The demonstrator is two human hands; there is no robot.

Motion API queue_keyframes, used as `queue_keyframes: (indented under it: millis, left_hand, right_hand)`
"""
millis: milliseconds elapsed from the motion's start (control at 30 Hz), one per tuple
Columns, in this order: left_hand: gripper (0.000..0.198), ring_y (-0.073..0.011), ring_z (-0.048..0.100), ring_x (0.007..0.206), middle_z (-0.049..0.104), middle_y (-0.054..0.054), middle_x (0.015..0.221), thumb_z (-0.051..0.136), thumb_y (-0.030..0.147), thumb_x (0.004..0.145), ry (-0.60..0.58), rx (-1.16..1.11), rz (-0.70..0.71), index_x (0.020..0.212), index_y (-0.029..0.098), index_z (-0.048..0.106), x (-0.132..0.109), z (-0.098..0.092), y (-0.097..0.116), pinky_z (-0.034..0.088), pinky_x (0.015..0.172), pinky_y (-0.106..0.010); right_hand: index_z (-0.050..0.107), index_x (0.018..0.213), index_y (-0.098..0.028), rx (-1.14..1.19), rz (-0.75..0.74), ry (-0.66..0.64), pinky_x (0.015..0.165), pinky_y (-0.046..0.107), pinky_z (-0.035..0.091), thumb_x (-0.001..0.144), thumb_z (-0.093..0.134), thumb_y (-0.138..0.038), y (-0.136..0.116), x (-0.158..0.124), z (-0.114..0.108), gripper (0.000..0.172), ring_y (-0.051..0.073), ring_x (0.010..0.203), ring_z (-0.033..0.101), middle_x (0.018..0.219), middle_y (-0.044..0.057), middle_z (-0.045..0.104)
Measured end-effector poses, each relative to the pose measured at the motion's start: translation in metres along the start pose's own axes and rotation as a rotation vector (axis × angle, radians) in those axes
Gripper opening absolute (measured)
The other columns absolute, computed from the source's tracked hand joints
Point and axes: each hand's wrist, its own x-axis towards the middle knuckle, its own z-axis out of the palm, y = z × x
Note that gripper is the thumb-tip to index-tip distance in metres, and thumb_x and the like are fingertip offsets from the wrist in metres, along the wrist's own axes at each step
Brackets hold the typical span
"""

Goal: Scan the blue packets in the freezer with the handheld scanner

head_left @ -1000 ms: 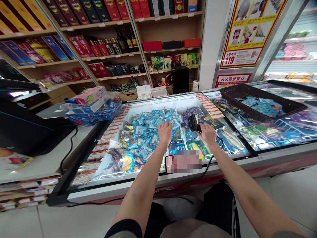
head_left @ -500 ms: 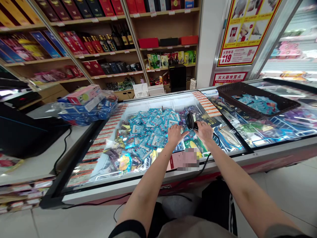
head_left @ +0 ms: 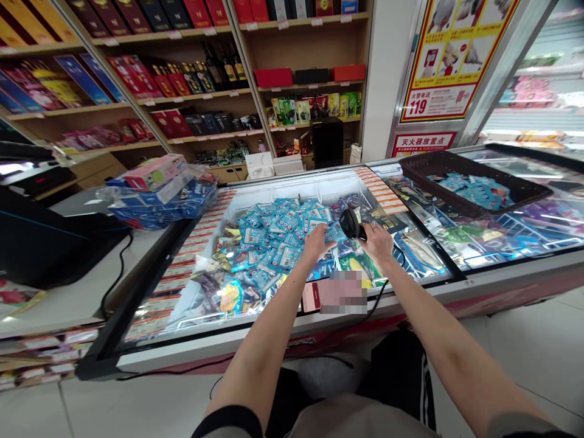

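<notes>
My right hand (head_left: 378, 242) grips the handle of a black barcode scanner (head_left: 350, 224), its head tilted toward my left hand. My left hand (head_left: 316, 241) has its thumb and fingers around the edge of a small light-blue packet (head_left: 336, 232), just left of the scanner head. Many matching blue packets (head_left: 278, 234) lie in a loose spread left of and beyond my left hand, on the glass top of a chest freezer (head_left: 182, 304). A phone (head_left: 312, 297) with a pink screen, partly blurred out, rests near the front edge between my forearms.
A dark brown tray (head_left: 410, 163) with more blue packets stands on the freezer's right part. Plastic-wrapped boxes (head_left: 159, 194) and a black monitor-like device (head_left: 41, 237) are at left. The scanner's black cable (head_left: 376, 307) hangs over the front edge. Stocked shelves (head_left: 191, 97) stand behind.
My left hand has shifted slightly left and back, and the blue packet beside it shows more. The scanner head has tilted a little. The phone shows farther left.
</notes>
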Motion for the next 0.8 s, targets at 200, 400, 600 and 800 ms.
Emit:
queue_keyframes:
  millis: [200, 400, 600, 800]
  left_hand:
    - [0.046, -0.0177, 0.059, 0.088, 0.052, -0.012, 0.127, 0.054, 0.028, 0.084, 0.132, -0.18, -0.024, 0.125, 0.02, 0.035, -0.013, -0.017, -0.025, 0.045, 0.078, -0.031]
    - [0.037, -0.013, 0.055, 0.069, 0.058, -0.009, 0.111, 0.042, 0.031, 0.09, 0.217, -0.202, 0.0, 0.125, 0.019, 0.037, -0.014, -0.013, -0.029, 0.042, 0.067, -0.028]
    - [0.037, -0.0125, 0.052, 0.063, 0.06, -0.006, 0.099, 0.042, 0.036, 0.09, 0.207, -0.242, -0.014, 0.123, 0.021, 0.042, -0.009, -0.014, -0.034, 0.037, 0.061, -0.026]
    - [0.039, -0.0142, 0.053, 0.064, 0.061, -0.004, 0.091, 0.043, 0.037, 0.089, 0.218, -0.244, -0.062, 0.125, 0.023, 0.044, -0.008, -0.013, -0.035, 0.038, 0.061, -0.025]
  right_hand:
    - [0.058, 0.11, -0.016, 0.054, -0.096, -0.033, 0.073, 0.032, 0.037, 0.084, 0.05, -0.029, -0.004, -0.003, -0.004, 0.03, 0.023, 0.088, 0.054, 0.091, 0.009, 0.063]
    - [0.057, 0.113, -0.015, 0.063, -0.228, -0.098, 0.074, 0.031, 0.036, 0.08, 0.052, -0.027, -0.006, -0.004, -0.006, 0.035, 0.022, 0.089, 0.054, 0.092, 0.008, 0.063]
    - [0.057, 0.113, -0.014, 0.057, -0.25, -0.093, 0.072, 0.03, 0.036, 0.083, 0.05, -0.029, -0.006, -0.002, -0.007, 0.034, 0.022, 0.088, 0.055, 0.091, 0.009, 0.063]
    - [0.056, 0.114, -0.014, 0.038, -0.281, -0.129, 0.074, 0.031, 0.037, 0.083, 0.053, -0.031, -0.008, 0.003, -0.001, 0.035, 0.022, 0.089, 0.055, 0.094, 0.01, 0.063]
